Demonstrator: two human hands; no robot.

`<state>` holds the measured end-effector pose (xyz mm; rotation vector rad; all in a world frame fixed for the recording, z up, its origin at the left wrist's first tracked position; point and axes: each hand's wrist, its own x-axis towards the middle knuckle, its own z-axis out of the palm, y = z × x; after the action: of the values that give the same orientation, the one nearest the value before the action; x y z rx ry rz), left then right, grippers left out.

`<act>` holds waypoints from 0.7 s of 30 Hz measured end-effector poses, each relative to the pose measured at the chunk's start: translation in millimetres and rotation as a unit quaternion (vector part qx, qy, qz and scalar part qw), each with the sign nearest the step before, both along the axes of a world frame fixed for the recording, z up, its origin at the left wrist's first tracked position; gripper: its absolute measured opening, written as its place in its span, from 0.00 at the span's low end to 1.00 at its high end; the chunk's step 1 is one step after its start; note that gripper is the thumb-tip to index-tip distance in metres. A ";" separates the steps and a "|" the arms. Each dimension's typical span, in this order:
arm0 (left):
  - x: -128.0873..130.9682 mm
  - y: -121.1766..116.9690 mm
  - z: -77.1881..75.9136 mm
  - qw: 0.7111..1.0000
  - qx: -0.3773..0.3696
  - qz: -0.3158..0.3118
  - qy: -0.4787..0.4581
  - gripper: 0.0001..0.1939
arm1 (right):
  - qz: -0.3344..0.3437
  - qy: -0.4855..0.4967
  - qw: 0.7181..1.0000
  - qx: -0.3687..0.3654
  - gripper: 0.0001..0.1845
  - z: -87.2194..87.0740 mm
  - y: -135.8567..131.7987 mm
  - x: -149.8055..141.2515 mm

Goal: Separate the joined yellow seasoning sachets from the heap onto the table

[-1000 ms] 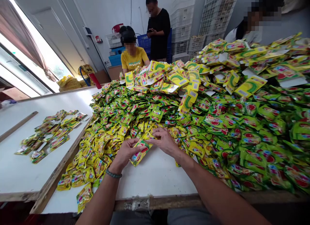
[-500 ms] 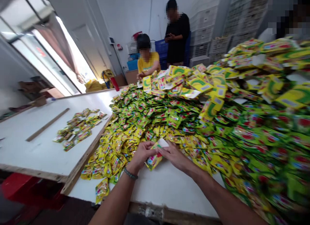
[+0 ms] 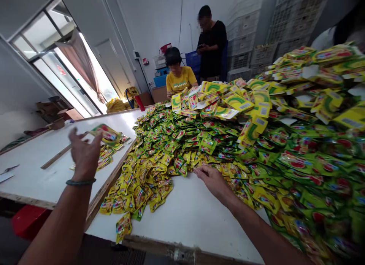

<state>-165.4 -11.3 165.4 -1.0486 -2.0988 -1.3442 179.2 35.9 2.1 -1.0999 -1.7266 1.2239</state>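
Observation:
My left hand (image 3: 84,153) is stretched out over the left table, slightly blurred, with fingers and thumb spread. A small flat yellow-green box (image 3: 107,134) with a red fruit picture is just past the thumb, above a loose group of similar boxes (image 3: 106,155); it looks clear of the fingers. At the near edge of the heap, my right hand (image 3: 211,180) has thumb and fingertips pinched together beside the yellow sachets (image 3: 228,170). Whatever may be between those fingertips is too small to make out. Green sachets (image 3: 185,128) pile up behind.
Flattish yellow cartons (image 3: 239,99) lie on top of the heap. A wooden strip (image 3: 57,156) rests on the left table, and a raised wooden edge (image 3: 111,181) divides the two tables. Two people are at the back, one seated in yellow (image 3: 181,78), one standing in black (image 3: 212,44).
My left hand has swung left from the front of the heap to the other table, carrying the box over and letting it go. My right hand stayed near the heap, off the box.

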 end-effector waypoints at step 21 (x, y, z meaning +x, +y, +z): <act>147.5 41.4 -135.5 0.878 -0.212 -0.356 -0.238 0.08 | 0.018 -0.103 0.988 0.117 0.23 -15.4 0.1 -18.9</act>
<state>-17.9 30.1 30.0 -1.9937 -2.5672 -1.6208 160.3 36.0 -13.3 -1.0872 -1.9959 0.9248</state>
